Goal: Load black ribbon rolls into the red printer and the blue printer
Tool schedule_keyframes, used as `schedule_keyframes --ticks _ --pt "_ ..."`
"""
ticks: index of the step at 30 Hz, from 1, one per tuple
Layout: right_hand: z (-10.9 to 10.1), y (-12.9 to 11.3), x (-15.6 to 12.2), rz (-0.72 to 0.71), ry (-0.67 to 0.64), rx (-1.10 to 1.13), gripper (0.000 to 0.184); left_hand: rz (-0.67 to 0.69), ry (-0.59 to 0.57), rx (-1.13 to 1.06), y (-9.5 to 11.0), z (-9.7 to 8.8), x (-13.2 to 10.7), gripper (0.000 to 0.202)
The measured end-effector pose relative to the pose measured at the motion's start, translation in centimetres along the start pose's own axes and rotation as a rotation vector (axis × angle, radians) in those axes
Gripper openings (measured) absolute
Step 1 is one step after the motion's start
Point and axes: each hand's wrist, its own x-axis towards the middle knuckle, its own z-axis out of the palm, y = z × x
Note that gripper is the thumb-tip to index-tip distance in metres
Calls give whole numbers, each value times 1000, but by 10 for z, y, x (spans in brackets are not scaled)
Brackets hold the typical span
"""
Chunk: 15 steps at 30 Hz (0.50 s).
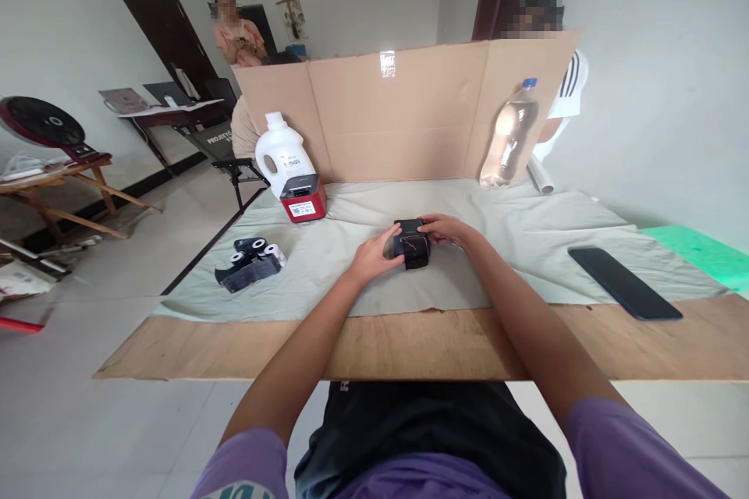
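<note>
And there, dead centre between the two hands, sat the small black boxy device (414,251), resting on the pale green cloth (328,281)! The left hand (371,258) had it in a wide pinch, index finger at the far left corner, thumb on the near left edge, with daylight showing in the curve between. The right hand (443,228) closed in from the opposite side, fingertips on the far right corner; how hard either one pressed, I could not tell. The casing looked like hard plastic, so it seemed stiff, probably light enough for one hand, and perhaps a touch slippery on that glossy near half. A thin pale line ran across there, cord or glint, impossible to say, and that part looked like the one to spare from pressure. The best hold, by my judgement, was low on the two opposite side walls, thumbs near, fingers far, leaving the top free. Off to the left of the left hand lay white rolls (276,253) with a dark casing (251,275); farther out, beyond that same hand, stood a red-and-black box (304,199).
</note>
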Motion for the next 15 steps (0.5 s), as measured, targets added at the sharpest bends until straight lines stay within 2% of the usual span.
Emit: schedule_keyframes --ticks 9,15 --pt "-2 11 8 -18 -28 98 59 7 17 31 0 3 -3 74" --pt "-3 17 4 -34 -35 180 58 -13 -25 25 -3 1 -4 79"
